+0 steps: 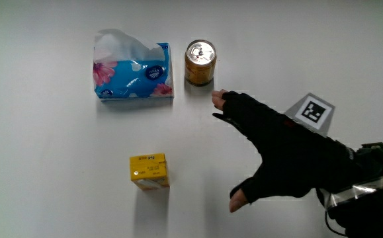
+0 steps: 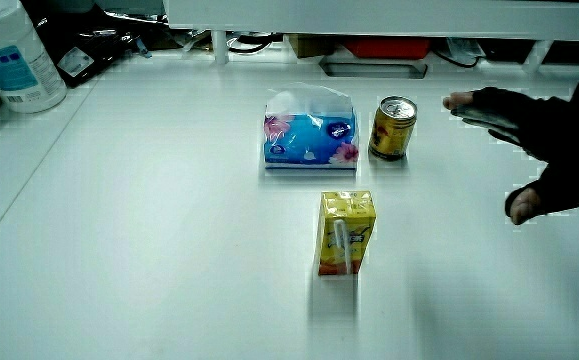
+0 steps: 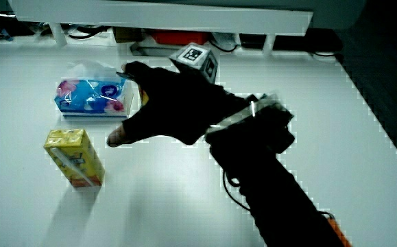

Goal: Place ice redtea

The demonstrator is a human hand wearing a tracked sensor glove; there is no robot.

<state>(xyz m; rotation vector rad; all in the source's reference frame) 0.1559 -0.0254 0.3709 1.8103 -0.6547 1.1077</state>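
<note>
Can (image 1: 200,62) visible from above; hand (image 3: 174,103) hides it sideways.

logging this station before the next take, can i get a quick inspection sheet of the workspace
surface: white table, bare apart from three items
job's things: yellow drink carton upright, nearer the person than the tissue pack; nothing holds it
clutter: blue tissue pack; gold can upright beside it
grip: gloved hand open, fingers spread, holding nothing, beside the can
cables: some on the low partition in a side view
surroundings: large plastic bottle at the table's edge
</note>
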